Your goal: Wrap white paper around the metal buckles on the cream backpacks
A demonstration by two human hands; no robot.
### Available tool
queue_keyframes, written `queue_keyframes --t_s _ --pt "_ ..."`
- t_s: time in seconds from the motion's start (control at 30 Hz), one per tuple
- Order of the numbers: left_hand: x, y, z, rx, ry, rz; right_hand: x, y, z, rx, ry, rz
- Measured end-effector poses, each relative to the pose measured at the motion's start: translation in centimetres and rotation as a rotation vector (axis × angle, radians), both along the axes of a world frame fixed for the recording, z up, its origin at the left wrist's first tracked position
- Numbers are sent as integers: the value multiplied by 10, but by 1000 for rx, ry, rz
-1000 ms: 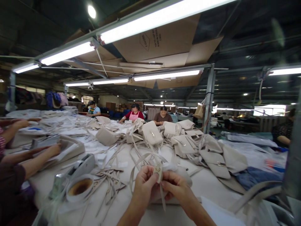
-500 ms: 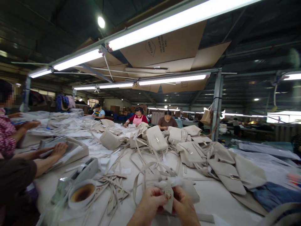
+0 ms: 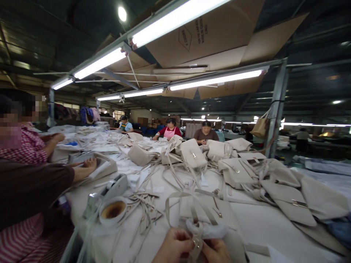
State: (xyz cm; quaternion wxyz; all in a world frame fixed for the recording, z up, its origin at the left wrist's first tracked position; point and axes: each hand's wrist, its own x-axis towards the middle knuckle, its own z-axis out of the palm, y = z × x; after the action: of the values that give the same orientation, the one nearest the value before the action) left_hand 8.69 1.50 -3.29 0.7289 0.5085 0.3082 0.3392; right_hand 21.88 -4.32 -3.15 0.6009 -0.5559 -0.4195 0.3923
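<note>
At the bottom edge my left hand [image 3: 175, 249] and my right hand [image 3: 216, 252] pinch together on a beige strap end [image 3: 197, 245] that carries a small metal clasp and a wisp of white wrapping [image 3: 207, 230]. The strap loops away to a flat beige bag [image 3: 203, 210] lying just beyond my hands on the white table [image 3: 263, 223]. Both hands are closed and partly cut off by the frame.
A tape roll [image 3: 113, 211] and a tape dispenser [image 3: 109, 190] sit at the left with loose straps [image 3: 145, 208] beside them. A heap of beige bags [image 3: 238, 168] covers the table's middle and right. A co-worker's arm [image 3: 82, 171] reaches in from the left; other people sit at the far end.
My hands have dropped toward the bottom edge and now work the strap's clasp lower down. The view has swung left, bringing the co-workers on the left more into sight.
</note>
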Motion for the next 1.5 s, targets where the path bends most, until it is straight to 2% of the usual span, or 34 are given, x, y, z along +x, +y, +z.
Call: queue_keyframes --t_s 0.1,0.23,0.47,0.63,0.73,0.83,0.97,1.13,1.23,1.37,1.5 --pt "-3 -9 4 71 40 63 0 -1 -5 32 44 18" --pt "0 -17 13 98 68 35 2 -3 -6 35 107 99" --pt "2 -21 16 102 107 16 9 -19 7 -16 -37 69" --pt "1 -22 16 22 94 -33 8 -27 21 -97 -68 114" --pt "2 -22 16 -90 63 -91 10 -31 26 -137 8 182" --pt "1 -24 16 -187 46 -98 12 -36 27 -171 84 188" --pt "-1 -25 15 -173 76 -80 14 -37 26 -148 47 215" --pt "1 -28 17 -59 129 -97 13 -37 25 -185 -8 194" --pt "3 -31 15 -161 76 -133 11 -39 25 -177 48 216" --pt "3 -31 9 -329 -36 -197 11 -40 26 -176 88 155" --pt "-1 -28 9 -294 -26 -199 14 -42 28 -159 105 198"
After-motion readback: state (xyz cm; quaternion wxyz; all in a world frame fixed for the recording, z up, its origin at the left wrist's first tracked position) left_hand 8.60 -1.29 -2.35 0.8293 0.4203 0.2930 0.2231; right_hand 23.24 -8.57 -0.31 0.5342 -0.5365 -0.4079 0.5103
